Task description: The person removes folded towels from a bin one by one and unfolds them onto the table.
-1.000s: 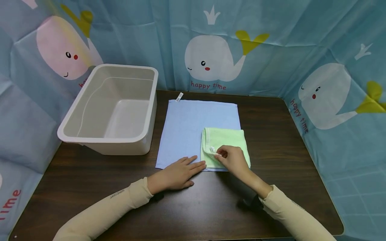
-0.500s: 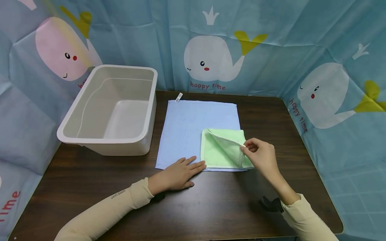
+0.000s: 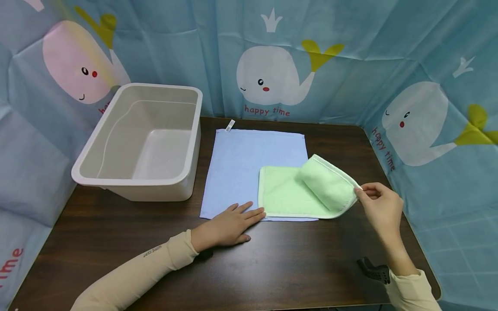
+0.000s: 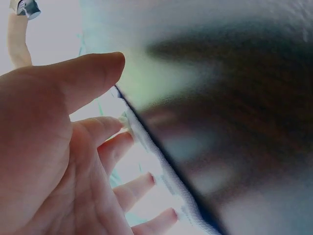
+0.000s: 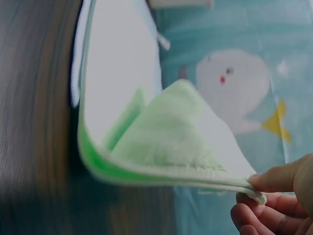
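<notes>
A light green towel (image 3: 285, 194) lies partly on a flat light blue towel (image 3: 249, 160), its right part lifted and curling over. My right hand (image 3: 383, 209) pinches the green towel's corner between thumb and fingers, off to the right of the blue towel. In the right wrist view the raised green towel (image 5: 166, 132) hangs from the pinched corner in a curve. Spread flat, my left hand (image 3: 233, 222) rests on the front edge of the blue towel, its fingertips at the green towel's front left corner. In the left wrist view its fingers (image 4: 132, 193) are straight and apart.
A deep grey plastic tub (image 3: 190, 151) stands on the table's left side. A white tag (image 3: 230, 125) sticks out from the blue towel's back left corner. Blue curtains with whale prints (image 3: 268, 75) enclose the dark wooden table (image 3: 249, 276).
My right hand has moved right, drawing the green towel's pinched corner from above the fold out past the blue towel, unfolding it. The left hand has stayed in place.
</notes>
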`<state>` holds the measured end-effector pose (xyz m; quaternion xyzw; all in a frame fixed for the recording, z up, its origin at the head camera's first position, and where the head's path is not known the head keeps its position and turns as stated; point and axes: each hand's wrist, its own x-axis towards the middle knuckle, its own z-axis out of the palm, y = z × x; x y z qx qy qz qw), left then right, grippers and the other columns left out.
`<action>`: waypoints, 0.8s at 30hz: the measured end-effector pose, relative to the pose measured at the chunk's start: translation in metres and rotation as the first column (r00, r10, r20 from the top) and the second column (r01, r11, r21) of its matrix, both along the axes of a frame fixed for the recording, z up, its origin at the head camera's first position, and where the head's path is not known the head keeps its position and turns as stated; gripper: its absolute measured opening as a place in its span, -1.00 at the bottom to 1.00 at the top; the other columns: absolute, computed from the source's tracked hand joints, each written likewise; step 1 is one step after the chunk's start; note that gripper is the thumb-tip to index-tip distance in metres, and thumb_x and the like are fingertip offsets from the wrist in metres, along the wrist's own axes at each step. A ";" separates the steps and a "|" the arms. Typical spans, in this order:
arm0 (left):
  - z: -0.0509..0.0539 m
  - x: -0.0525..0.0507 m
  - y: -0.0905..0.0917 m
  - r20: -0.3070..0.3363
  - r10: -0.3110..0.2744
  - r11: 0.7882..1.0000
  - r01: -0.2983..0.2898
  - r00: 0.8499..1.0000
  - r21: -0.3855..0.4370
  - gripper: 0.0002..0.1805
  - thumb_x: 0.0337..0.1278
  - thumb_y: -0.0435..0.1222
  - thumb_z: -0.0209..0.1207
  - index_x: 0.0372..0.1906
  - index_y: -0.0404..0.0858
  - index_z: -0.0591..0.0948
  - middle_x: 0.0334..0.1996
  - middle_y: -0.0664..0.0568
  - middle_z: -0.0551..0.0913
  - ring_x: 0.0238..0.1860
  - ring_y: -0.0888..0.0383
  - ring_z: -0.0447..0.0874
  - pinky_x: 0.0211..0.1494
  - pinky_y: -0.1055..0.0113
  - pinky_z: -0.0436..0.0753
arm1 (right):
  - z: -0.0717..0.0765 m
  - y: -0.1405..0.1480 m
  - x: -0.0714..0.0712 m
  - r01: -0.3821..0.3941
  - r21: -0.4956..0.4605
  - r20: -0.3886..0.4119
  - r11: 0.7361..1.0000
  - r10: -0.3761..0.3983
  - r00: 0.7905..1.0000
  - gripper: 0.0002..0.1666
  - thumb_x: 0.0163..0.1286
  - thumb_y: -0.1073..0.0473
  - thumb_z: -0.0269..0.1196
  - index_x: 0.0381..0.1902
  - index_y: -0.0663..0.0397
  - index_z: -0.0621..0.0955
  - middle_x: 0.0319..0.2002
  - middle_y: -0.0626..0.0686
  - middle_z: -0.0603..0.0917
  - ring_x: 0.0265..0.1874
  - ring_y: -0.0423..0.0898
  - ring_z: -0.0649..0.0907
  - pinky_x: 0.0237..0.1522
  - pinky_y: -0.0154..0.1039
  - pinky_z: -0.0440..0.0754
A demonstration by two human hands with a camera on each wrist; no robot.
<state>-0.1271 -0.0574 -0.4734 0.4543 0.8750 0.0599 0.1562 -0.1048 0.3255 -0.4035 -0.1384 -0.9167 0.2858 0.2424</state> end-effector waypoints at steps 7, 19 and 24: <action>-0.003 -0.001 0.000 -0.006 -0.005 1.000 0.005 1.000 -0.003 -0.20 0.36 0.02 0.13 0.58 0.00 0.09 0.60 0.18 0.08 0.60 -0.08 0.03 0.47 -0.15 0.34 | -0.014 0.036 0.006 0.110 0.075 0.089 0.991 -0.117 0.989 -0.73 0.25 0.08 0.39 -0.34 0.23 0.73 -0.46 0.23 0.76 -0.73 -0.54 0.38 -0.64 -0.43 0.35; 0.001 -0.001 -0.002 0.014 0.000 1.000 0.000 1.000 0.001 -0.19 0.35 0.01 0.14 0.58 -0.01 0.08 0.60 0.17 0.08 0.60 -0.09 0.03 0.47 -0.15 0.34 | -0.038 0.075 0.015 -0.015 0.185 0.576 0.983 -0.096 0.812 -0.66 0.25 0.00 0.33 -0.34 0.21 0.66 -0.44 0.22 0.69 -0.51 0.08 0.59 -0.58 -0.15 0.35; 0.001 0.000 -0.001 0.010 -0.008 1.000 0.008 1.000 0.016 -0.19 0.35 0.00 0.15 0.58 -0.02 0.10 0.60 0.13 0.08 0.60 -0.11 0.05 0.46 -0.17 0.35 | -0.042 0.080 0.013 -0.049 0.176 0.654 0.983 -0.080 0.752 -0.68 0.25 0.04 0.33 -0.35 0.24 0.62 -0.49 0.19 0.63 -0.53 0.05 0.54 -0.59 -0.15 0.36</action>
